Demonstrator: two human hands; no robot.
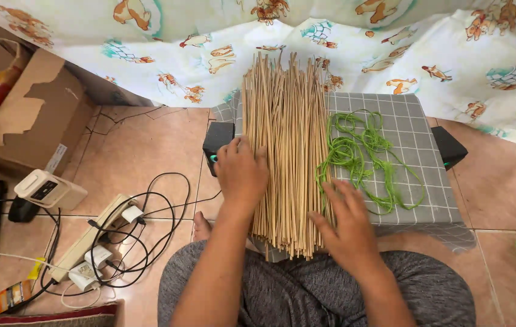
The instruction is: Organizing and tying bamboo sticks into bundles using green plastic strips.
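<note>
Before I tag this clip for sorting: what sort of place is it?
Probably a home floor used for craft work: tan tiles, a power strip with tangled plugs, a printed cloth hung behind, and sticks on a low checked pad.

A bundle of thin tan sticks [285,151] was laid lengthwise across the left part of a low stand covered with a grey checked cloth [427,181]. The left hand [241,172] was pressed flat on the bundle's left edge, and the right hand [346,224] was spread over its near right side. A tangle of green string [361,154] was spread just beside the sticks, at the cloth's middle.
</note>
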